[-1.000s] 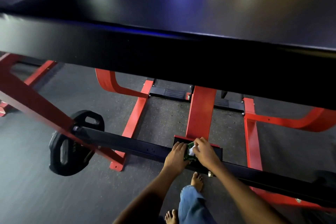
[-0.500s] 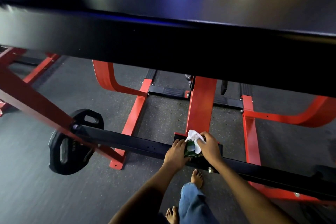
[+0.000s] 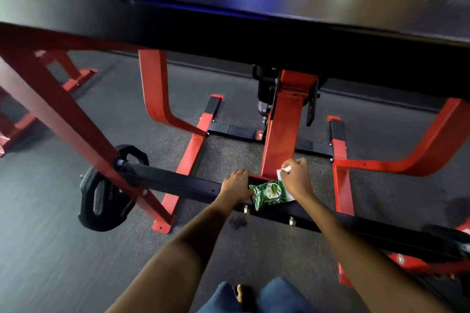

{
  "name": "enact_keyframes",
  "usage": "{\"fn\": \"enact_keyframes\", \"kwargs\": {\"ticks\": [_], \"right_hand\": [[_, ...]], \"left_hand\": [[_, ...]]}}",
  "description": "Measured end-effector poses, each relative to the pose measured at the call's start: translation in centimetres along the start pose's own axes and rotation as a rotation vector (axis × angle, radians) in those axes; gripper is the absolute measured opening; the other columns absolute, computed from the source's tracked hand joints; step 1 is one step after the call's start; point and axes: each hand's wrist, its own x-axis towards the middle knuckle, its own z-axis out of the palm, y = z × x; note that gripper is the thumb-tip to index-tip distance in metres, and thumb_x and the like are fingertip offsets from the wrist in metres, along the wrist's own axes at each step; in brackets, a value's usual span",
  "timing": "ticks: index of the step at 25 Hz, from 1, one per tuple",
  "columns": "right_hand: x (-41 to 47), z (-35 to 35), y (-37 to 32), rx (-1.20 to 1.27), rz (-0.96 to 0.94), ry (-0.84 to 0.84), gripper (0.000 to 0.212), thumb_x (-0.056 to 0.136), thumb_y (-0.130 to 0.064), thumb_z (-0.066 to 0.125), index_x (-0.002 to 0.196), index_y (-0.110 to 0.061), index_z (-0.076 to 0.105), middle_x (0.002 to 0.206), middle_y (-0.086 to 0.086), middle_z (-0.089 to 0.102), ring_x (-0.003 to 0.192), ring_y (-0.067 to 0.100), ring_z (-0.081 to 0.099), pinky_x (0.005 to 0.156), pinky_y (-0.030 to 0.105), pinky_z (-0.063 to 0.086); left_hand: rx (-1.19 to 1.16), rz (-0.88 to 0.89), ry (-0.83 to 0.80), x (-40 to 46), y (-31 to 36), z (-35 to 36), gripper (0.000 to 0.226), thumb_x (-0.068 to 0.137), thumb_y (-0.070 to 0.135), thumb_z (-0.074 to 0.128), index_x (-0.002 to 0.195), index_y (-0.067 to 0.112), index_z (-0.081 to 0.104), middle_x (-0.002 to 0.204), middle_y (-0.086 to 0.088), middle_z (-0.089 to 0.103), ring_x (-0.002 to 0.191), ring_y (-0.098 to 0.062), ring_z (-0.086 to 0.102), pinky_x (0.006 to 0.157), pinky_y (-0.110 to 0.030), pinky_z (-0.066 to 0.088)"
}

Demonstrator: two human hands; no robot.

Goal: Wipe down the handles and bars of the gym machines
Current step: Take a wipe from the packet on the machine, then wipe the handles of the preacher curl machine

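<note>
A green wipes packet (image 3: 269, 193) lies on the low black crossbar (image 3: 173, 183) of a red gym machine. My left hand (image 3: 236, 185) presses on the packet's left end and the bar. My right hand (image 3: 295, 178) sits just right of the packet, fingers closed on a white wipe (image 3: 283, 171) that sticks out above the packet. The red centre post (image 3: 284, 140) rises right behind my hands.
A wide black beam (image 3: 229, 33) crosses overhead. A black weight plate (image 3: 106, 190) hangs on the crossbar's left end beside a slanted red strut (image 3: 63, 114). Red floor rails (image 3: 188, 160) and curved red arms (image 3: 419, 150) flank the post on dark rubber floor. My bare foot (image 3: 243, 292) shows below.
My right hand has pulled the white wipe up out of the packet and shifted right. The packet shows more fully. My head has moved closer and tilted up.
</note>
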Motion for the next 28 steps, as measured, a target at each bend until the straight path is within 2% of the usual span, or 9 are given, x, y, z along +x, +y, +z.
{"fn": "enact_keyframes", "kwargs": {"ticks": [4, 6, 8, 12, 14, 18, 21, 24, 28], "right_hand": [[-2.1, -1.9, -3.8, -0.103, -0.227, -0.017, 0.03, 0.082, 0.008, 0.047, 0.109, -0.001, 0.057, 0.096, 0.011, 0.056, 0.083, 0.023, 0.055, 0.074, 0.025, 0.042], [-3.7, -2.8, -5.6, -0.23, -0.328, 0.004, 0.016, 0.08, 0.003, 0.048, 0.089, -0.008, 0.056, 0.09, 0.012, 0.061, 0.08, 0.028, 0.06, 0.069, 0.032, 0.044], [-6.6, -3.7, -7.2, -0.324, -0.404, -0.002, 0.017, 0.08, -0.002, 0.05, 0.071, -0.016, 0.045, 0.088, 0.013, 0.061, 0.083, 0.032, 0.06, 0.067, 0.035, 0.042], [-13.9, -3.3, -9.0, -0.492, -0.624, 0.011, 0.004, 0.08, -0.015, 0.06, 0.081, -0.011, 0.062, 0.089, 0.012, 0.062, 0.086, 0.033, 0.061, 0.068, 0.035, 0.044], [-17.3, -1.8, -9.5, -0.511, -0.696, -0.049, 0.009, 0.068, -0.012, 0.069, 0.067, -0.006, 0.063, 0.077, 0.016, 0.062, 0.073, 0.036, 0.062, 0.062, 0.037, 0.048], [-25.6, 1.6, -12.0, -0.488, -0.872, -0.181, 0.013, 0.062, -0.013, 0.062, 0.054, -0.006, 0.057, 0.063, 0.017, 0.058, 0.061, 0.036, 0.06, 0.056, 0.04, 0.049], [-30.9, 4.0, -14.9, -0.441, -0.985, -0.245, 0.01, 0.068, -0.009, 0.069, 0.067, -0.002, 0.063, 0.074, 0.02, 0.062, 0.073, 0.039, 0.062, 0.064, 0.041, 0.049], [-34.9, 7.1, -18.4, -0.477, -1.068, -0.282, 0.021, 0.084, -0.022, 0.055, 0.094, -0.006, 0.065, 0.102, 0.015, 0.062, 0.101, 0.033, 0.057, 0.084, 0.037, 0.041], [-39.4, 13.2, -24.3, -0.457, -1.169, -0.331, 0.023, 0.086, -0.022, 0.052, 0.096, -0.005, 0.065, 0.106, 0.014, 0.062, 0.104, 0.031, 0.058, 0.086, 0.035, 0.042]], "left_hand": [[0.012, -0.046, 0.165, -4.2, -0.1, -4.0, 0.058, 0.092, 0.032, 0.059, 0.143, 0.014, 0.037, 0.146, -0.005, 0.043, 0.134, -0.023, 0.04, 0.107, -0.038, 0.034], [0.016, -0.063, 0.257, -7.6, 0.1, -5.7, 0.053, 0.093, 0.033, 0.056, 0.141, 0.017, 0.041, 0.143, -0.003, 0.046, 0.132, -0.022, 0.043, 0.105, -0.035, 0.035], [0.028, -0.082, 0.379, -12.6, 0.3, -6.8, 0.045, 0.094, 0.032, 0.053, 0.136, 0.018, 0.046, 0.139, -0.001, 0.05, 0.129, -0.021, 0.045, 0.102, -0.034, 0.035], [0.042, -0.215, 0.553, -23.8, 0.0, -5.9, 0.038, 0.093, 0.034, 0.05, 0.128, 0.022, 0.054, 0.132, 0.002, 0.055, 0.123, -0.02, 0.049, 0.096, -0.034, 0.037], [0.066, -0.303, 0.565, -28.4, -0.4, -5.0, 0.038, 0.093, 0.035, 0.05, 0.128, 0.023, 0.054, 0.133, 0.003, 0.054, 0.124, -0.02, 0.049, 0.097, -0.034, 0.037], [0.051, -0.512, 0.606, -38.5, -2.5, -2.9, 0.038, 0.092, 0.033, 0.05, 0.129, 0.024, 0.055, 0.132, 0.004, 0.055, 0.124, -0.019, 0.049, 0.1, -0.033, 0.037], [0.039, -0.631, 0.633, -44.8, -4.8, -1.8, 0.038, 0.093, 0.035, 0.049, 0.13, 0.026, 0.054, 0.132, 0.005, 0.054, 0.124, -0.018, 0.048, 0.102, -0.031, 0.033], [0.02, -0.744, 0.643, -49.3, -7.6, -2.3, 0.04, 0.096, 0.037, 0.048, 0.132, 0.022, 0.052, 0.136, 0.003, 0.052, 0.126, -0.019, 0.047, 0.104, -0.03, 0.031], [-0.03, -0.852, 0.667, -54.2, -13.6, -3.8, 0.041, 0.096, 0.037, 0.049, 0.134, 0.022, 0.051, 0.138, 0.002, 0.051, 0.127, -0.021, 0.047, 0.105, -0.032, 0.032]]}}
